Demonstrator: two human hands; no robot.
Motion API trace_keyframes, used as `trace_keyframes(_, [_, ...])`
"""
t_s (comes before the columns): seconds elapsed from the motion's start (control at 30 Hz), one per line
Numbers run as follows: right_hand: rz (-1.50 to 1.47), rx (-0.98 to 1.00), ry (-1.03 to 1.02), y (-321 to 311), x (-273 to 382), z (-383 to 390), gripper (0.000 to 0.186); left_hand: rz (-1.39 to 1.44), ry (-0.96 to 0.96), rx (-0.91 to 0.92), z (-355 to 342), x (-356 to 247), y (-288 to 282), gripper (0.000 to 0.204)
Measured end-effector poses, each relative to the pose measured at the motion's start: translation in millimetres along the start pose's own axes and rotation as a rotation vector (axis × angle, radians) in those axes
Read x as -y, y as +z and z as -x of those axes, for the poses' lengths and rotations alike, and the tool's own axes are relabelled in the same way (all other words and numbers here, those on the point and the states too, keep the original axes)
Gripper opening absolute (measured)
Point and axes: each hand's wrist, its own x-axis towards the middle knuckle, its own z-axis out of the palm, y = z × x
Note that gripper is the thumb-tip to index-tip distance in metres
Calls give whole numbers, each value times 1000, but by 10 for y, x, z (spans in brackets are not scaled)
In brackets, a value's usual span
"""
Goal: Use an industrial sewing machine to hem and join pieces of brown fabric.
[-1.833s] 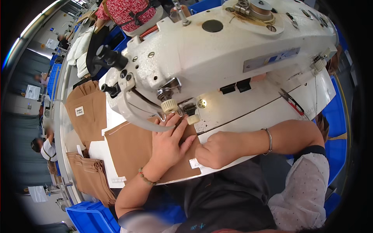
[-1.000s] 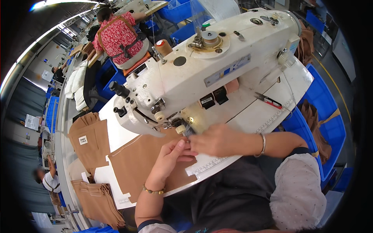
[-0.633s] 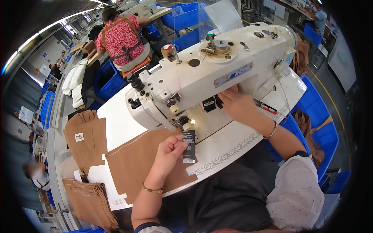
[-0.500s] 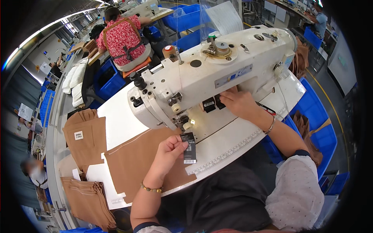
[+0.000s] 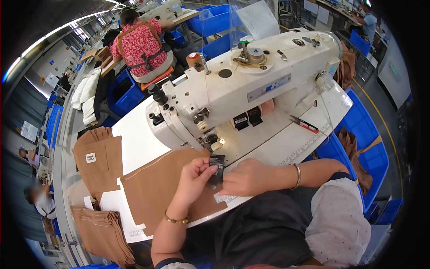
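We find the black label (image 5: 217,160) pinched by fingers (image 5: 207,171) of the left hand (image 5: 192,175), long axis running near to far, the right hand (image 5: 248,178) just right, its grip indeterminable.

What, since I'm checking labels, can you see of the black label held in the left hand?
The black label is a narrow, roughly rectangular strip, thin and ribbon-like, with pale printing on the side facing the camera. The left hand pinches its left edge between thumb and fingers; the right hand is at its lower end, contact unclear. It is held over the brown fabric panel, before the sewing machine. Its lower part is blurred.
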Motion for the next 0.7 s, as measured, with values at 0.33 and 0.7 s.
trace_keyframes(0.33, [-448,136,472,153,-633,-259,16,-1255,354,-317,86,-449,60,47])
trace_keyframes(0.7, [-599,118,615,188,-707,-172,14,-917,208,-221,-40,-279,-105,20])
